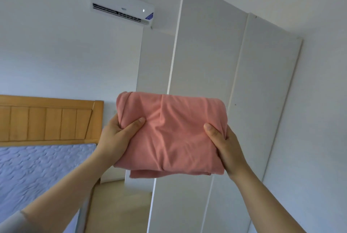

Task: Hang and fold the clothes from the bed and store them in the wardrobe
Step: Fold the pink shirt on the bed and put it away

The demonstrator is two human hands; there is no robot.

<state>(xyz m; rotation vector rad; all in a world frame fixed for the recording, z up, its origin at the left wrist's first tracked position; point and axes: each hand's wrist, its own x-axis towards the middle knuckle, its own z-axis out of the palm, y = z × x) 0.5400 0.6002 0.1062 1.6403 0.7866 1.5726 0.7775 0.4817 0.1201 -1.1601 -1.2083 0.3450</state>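
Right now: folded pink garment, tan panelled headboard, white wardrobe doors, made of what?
Folded pink garment: soft matte knit, likely cotton jersey; creases, drapes.
Tan panelled headboard: wood look, satin; solid or veneer unclear.
White wardrobe doors: smooth matte board, probably laminate.

Pale bedroom in soft, even light.
White walls (47,48) fill most of the view, with a white split air conditioner (122,7) mounted high at 11 o'clock. A tall white wardrobe (206,54) of flat door panels runs from 6 up to 1 o'clock. A panelled wooden headboard (47,118) stands at 9 o'clock, with a quilted blue-grey mattress (37,167) just below it at 8 o'clock. Beige floor (116,204) shows at 6 o'clock between mattress and wardrobe.
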